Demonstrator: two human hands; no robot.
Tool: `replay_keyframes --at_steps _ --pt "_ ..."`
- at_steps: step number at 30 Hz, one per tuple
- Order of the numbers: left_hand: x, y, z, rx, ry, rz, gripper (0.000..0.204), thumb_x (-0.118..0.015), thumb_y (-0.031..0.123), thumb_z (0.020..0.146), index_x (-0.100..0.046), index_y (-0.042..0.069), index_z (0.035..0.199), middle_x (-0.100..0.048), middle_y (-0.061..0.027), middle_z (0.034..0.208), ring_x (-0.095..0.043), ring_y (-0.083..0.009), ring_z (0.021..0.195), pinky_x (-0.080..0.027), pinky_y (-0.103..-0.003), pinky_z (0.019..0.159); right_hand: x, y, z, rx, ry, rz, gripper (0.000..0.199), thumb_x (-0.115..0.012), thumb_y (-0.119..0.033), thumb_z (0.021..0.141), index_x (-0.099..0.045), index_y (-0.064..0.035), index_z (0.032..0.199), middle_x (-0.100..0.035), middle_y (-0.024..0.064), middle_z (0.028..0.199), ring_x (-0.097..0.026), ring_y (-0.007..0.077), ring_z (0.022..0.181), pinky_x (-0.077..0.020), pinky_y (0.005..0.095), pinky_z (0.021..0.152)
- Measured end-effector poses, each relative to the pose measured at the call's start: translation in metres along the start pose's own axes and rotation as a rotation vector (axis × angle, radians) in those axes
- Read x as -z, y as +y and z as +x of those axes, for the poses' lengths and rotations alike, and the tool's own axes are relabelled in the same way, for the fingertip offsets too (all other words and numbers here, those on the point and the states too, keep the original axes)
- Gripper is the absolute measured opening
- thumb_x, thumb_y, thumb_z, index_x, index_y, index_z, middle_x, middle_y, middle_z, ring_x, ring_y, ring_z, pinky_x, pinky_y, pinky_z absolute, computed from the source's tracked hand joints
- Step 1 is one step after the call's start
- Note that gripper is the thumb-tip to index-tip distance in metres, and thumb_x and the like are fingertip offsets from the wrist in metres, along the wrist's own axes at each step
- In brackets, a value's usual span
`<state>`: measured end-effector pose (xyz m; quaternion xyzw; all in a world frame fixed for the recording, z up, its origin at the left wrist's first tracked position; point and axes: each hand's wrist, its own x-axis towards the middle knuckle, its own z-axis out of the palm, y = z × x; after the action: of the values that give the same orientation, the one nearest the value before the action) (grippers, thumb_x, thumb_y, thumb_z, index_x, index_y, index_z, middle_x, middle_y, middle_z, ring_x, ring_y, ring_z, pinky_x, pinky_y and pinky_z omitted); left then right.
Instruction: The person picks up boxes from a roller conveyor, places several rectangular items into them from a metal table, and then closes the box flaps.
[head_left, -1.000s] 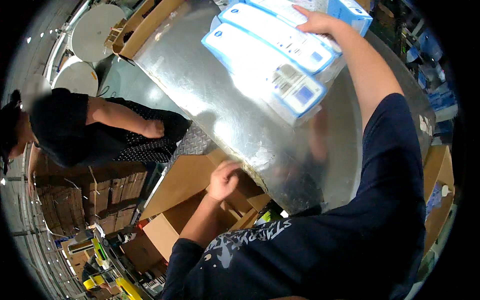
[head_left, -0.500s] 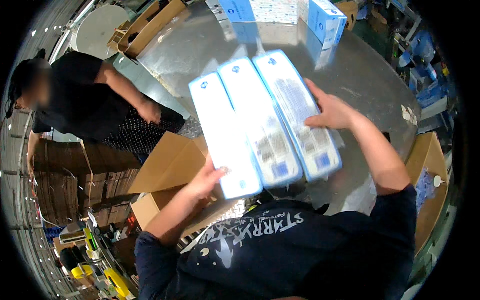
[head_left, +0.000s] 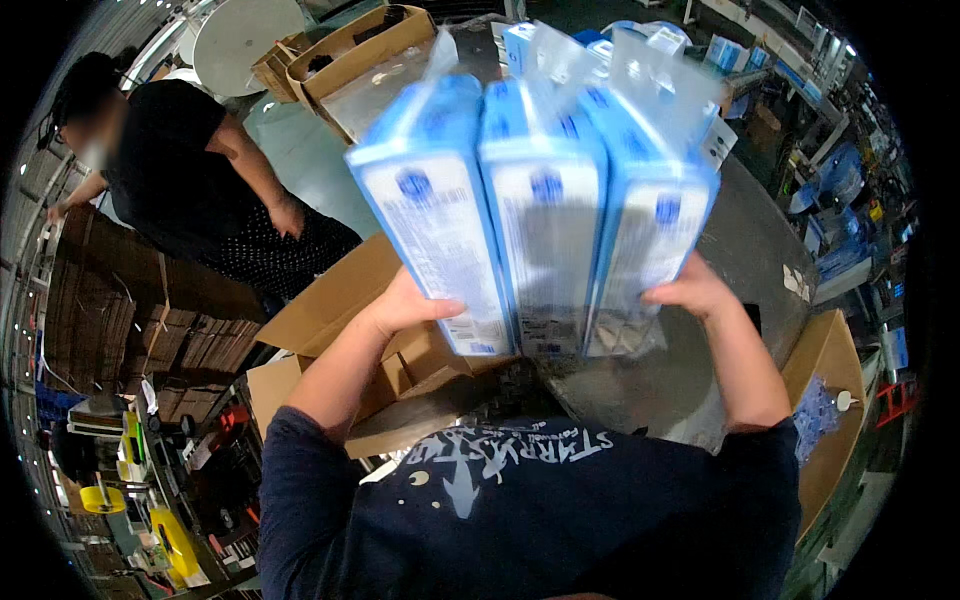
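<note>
Side by side in front of me are three blue and white packages in clear plastic wrap: a left one, a middle one and a right one. Loose clear film stands up from their far ends. My left hand presses on the outer side of the left package, thumb across its near face. The right package's outer side is gripped by my right hand, its thumb on the near face. Squeezed between both hands, the row is held up; my other fingers are mostly hidden behind it.
An open cardboard carton stands below my left forearm. Another carton with bluish plastic in it is at the right. Beyond lies a grey metal table. A person in black stands at the left by stacked flat cardboard.
The three packages have been tilted up, so their ends and loose film now show rather than their long faces. Both hands still hold them. The head view has shifted.
</note>
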<state>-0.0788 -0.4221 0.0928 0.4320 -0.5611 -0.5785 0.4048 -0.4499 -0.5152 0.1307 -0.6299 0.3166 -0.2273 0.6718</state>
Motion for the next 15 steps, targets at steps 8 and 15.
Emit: replay_keyframes --at_steps 8,15 --pt "0.001 -0.025 -0.056 -0.063 0.151 0.072 0.057 -0.076 0.017 0.065 -0.049 0.002 0.114 -0.055 -0.0091 0.110 -0.051 -0.0228 0.101 -0.043 -0.037 0.087 -0.086 0.014 0.005 -0.014 0.238 -0.331 0.056 -0.076 -0.004 0.061 -0.052 -0.0008 0.111 -0.057 0.0072 0.107 -0.053 0.0174 0.102 -0.0434 0.0330 0.088" --pt "0.108 0.159 -0.199 0.420 0.340 0.960 0.037 -0.062 0.027 0.077 -0.061 0.001 0.103 -0.062 -0.0103 0.100 -0.059 -0.0183 0.089 -0.048 -0.033 0.077 -0.199 -0.012 0.007 0.236 0.087 -0.646 0.033 -0.066 -0.027 0.078 -0.062 -0.0065 0.103 -0.064 0.0088 0.100 -0.060 0.0198 0.086 -0.0477 0.0334 0.078"
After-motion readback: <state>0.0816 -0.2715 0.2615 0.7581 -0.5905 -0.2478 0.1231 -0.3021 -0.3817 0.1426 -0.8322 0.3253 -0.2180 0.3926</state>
